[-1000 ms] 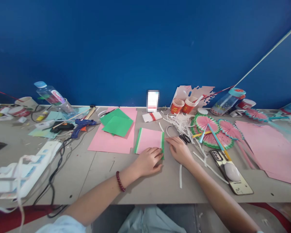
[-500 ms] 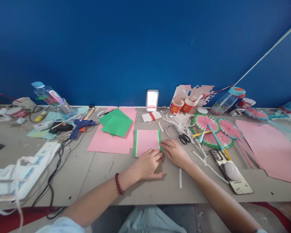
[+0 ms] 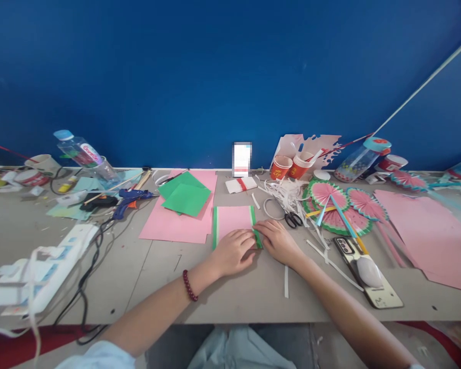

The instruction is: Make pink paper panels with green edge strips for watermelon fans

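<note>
Nearest me, a narrow white strip (image 3: 286,282) lies toward the near edge of the bench (image 3: 230,302), and a phone (image 3: 386,299) rests right of it with a white rounded thing (image 3: 369,271) on top. By the near left corner sits a power strip (image 3: 67,261), plugs in it. Just beyond, mid-bench, is my pink card (image 3: 233,218), bordered in green along its left and right sides. My left hand (image 3: 234,251) is unclenched, fingers spread over the card's near part (a beaded bracelet (image 3: 190,286) circles that wrist). My right hand (image 3: 278,240) is relaxed too, straightened fingers touching the right green border; its thumb is hidden. Farther off, green sheets (image 3: 188,199) overlap on pink paper (image 3: 172,229) to the left; scissors (image 3: 293,219) and pleated fans (image 3: 359,223) lie to the right. Red paper cups (image 3: 281,168) stand along the far edge.
</note>
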Available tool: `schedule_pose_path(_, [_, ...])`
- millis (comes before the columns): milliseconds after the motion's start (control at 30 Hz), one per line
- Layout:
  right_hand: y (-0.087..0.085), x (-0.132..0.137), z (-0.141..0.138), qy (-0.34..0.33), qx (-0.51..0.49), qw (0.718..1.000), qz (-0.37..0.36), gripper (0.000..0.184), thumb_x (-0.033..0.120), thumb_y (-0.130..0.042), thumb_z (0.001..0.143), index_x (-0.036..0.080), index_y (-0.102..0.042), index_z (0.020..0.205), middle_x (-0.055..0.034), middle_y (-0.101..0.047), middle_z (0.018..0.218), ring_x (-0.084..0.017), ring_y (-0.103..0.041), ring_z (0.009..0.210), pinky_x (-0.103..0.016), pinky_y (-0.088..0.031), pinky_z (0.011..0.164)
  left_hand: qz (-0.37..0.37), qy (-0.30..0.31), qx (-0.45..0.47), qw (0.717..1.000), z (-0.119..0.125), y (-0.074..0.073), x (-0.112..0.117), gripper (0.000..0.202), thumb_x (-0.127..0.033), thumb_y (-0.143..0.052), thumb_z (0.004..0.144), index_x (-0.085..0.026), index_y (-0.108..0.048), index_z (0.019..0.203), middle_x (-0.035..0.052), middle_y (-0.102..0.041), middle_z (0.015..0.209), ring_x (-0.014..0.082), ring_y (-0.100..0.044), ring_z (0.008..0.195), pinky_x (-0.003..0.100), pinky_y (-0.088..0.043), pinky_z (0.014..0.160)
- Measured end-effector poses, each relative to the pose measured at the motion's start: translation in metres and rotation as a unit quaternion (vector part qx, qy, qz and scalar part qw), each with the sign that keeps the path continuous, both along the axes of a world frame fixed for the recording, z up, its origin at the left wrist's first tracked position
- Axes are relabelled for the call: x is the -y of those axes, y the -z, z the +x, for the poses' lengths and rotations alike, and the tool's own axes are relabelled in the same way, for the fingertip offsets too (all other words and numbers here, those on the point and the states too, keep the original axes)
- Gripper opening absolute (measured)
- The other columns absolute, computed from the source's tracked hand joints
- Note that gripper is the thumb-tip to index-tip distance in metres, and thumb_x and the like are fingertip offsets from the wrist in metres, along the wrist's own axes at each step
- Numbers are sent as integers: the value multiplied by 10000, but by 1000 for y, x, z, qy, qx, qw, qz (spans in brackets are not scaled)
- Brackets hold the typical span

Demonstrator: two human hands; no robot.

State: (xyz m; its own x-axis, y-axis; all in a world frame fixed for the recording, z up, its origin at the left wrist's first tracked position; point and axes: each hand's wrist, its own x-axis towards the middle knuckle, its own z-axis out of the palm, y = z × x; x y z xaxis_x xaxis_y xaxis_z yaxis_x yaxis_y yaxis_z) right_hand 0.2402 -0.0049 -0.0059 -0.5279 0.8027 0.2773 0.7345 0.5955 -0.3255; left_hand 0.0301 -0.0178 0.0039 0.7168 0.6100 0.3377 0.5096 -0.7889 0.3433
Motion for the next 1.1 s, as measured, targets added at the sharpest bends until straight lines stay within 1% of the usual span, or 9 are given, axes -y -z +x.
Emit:
schedule_pose_path(133, [-1,3,-3,5,29,1000,9,442,86,-420,847,206,-586,1238,-107,-597,1187,-243,-507,1095,-427,-429,940,21,8,-47,999,2,8,2,406,-380,-498,896,-150,-540,1228,129,-575,1292,250,-495,1240,405,-404,1042])
schedule_pose_path(200, [-1,4,-6,18,40,999,14,410,121,-418,878,202,-584,1245,-118,-581,1209,-256,-495,1118,-434,-430,939,35,21,-66,997,2,10,1,454,-445,-497,899,-129,-561,1219,142,-587,1280,268,-492,1246,408,-398,1042])
schedule_pose_path(267, [-1,6,-8,30,48,998,17,390,144,-416,896,193,-581,1246,-125,-571,1222,-265,-487,1131,-433,-432,935,46,29,-74,996,1,11,1,478,-477,-491,900,-113,-585,1195,151,-604,1253,280,-502,1233,411,-403,1027])
schedule_pose_path(433, [-1,5,-9,34,52,998,17,411,141,-384,905,181,-547,1281,-127,-566,1220,-264,-479,1134,-436,-419,952,69,39,-84,993,2,10,5,492,-491,-479,900,-108,-595,1184,151,-616,1232,288,-515,1208,401,-428,975])
schedule_pose_path(633, [2,3,-8,41,71,996,20,407,162,-373,916,163,-543,1286,-128,-547,1255,-269,-459,1155,-437,-404,974,98,47,-100,989,6,10,15,534,-508,-480,893,-81,-578,1197,172,-603,1248,300,-516,1201,394,-425,963])
schedule_pose_path(733, [3,3,-9,40,80,996,24,411,171,-380,918,159,-532,1299,-124,-534,1290,-271,-444,1175,-435,-397,987,100,54,-103,988,7,10,17,553,-523,-471,894,-76,-570,1204,178,-603,1244,296,-518,1196,391,-427,953])
schedule_pose_path(867, [2,3,-11,50,85,995,25,405,184,-373,924,161,-539,1293,-117,-533,1304,-268,-436,1185,-435,-381,1005,98,48,-112,988,9,9,20,593,-542,-481,883,-61,-557,1221,186,-606,1232,298,-517,1194,390,-426,947])
schedule_pose_path(1100, [3,-4,-15,76,87,993,22,415,228,-362,939,140,-530,1308,-133,-525,1308,-280,-433,1195,-442,-367,1018,99,40,-116,987,12,10,25,636,-561,-460,883,-39,-551,1233,194,-605,1230,308,-522,1187,388,-431,949])
